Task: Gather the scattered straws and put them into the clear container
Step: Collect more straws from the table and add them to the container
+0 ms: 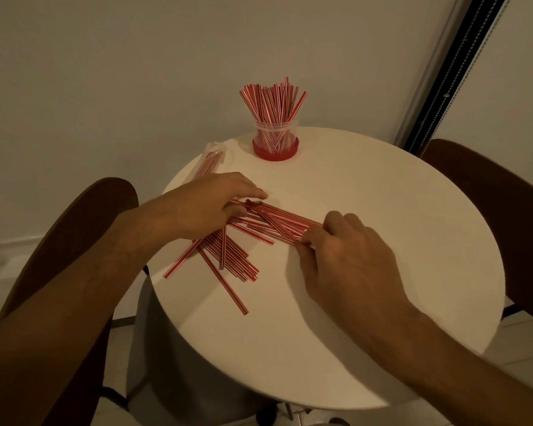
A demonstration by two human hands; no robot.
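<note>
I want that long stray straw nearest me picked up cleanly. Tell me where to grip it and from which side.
Pinch the stray straw near its bare lower end, coming from above. It lies flat on the white table, and its upper end seems to run in among the loose pile, so the near end, lying apart from the other straws, is probably easiest for the right hand to lift.

- No readable text, labels, brands, numbers or signs anywhere in view.
- Straws [268, 222] at table centre: red and white stripes only, no print.
- Clear container [275, 139] at 12 o'clock on the table: plain wall, red base, no lettering visible.
</note>
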